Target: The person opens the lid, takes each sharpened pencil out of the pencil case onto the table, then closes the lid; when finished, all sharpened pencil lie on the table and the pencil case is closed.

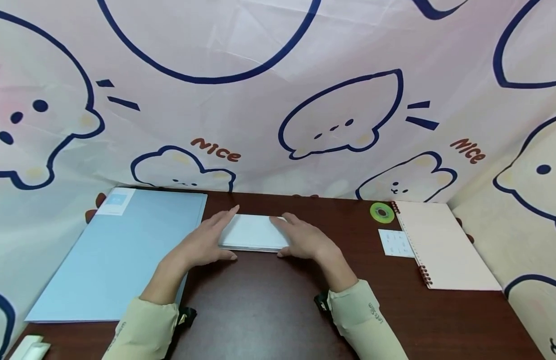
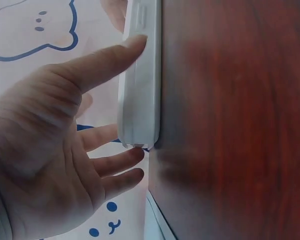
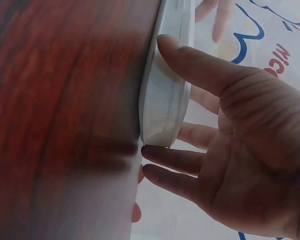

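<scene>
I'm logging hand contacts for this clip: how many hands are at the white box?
2: the left hand at the left end of the white box, and the right hand at its right end.

You're at a dark wood-grain desk (image 1: 259,310) in a small study-like corner, with cartoon-printed sheeting (image 1: 259,110) behind it and down both sides. The spiral notebook (image 1: 444,245) and small printed card (image 1: 396,243) suggest desk work; whether your corner belongs to a home or an office, you can't tell.
</scene>
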{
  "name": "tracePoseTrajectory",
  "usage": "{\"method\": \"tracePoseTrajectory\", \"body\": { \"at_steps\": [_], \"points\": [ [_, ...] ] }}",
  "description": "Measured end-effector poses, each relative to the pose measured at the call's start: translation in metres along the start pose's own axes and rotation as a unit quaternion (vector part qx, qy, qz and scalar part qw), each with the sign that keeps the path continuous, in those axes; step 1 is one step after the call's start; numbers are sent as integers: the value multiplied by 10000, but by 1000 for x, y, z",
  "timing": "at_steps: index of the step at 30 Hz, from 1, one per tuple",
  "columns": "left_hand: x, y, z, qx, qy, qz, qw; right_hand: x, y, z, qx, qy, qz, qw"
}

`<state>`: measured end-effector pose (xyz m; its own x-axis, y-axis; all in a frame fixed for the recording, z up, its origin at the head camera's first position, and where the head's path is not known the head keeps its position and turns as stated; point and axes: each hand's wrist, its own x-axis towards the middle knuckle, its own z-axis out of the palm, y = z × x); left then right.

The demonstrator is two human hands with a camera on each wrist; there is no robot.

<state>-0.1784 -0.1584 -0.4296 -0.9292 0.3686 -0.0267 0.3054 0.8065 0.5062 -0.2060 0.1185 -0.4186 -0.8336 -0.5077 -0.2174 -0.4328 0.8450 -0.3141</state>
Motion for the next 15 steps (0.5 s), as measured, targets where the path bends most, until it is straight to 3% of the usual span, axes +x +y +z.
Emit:
{"method": "tracePoseTrajectory", "body": {
  "at_steps": [7,15],
  "points": [
    [2,-4,3,56,57,-83,9999,0,3,-1,-15,-16,-41,10000],
    [2,-9,2,39,-292,-242,9993,-1,6,-1,77,72,-297,9995]
  ]
}}
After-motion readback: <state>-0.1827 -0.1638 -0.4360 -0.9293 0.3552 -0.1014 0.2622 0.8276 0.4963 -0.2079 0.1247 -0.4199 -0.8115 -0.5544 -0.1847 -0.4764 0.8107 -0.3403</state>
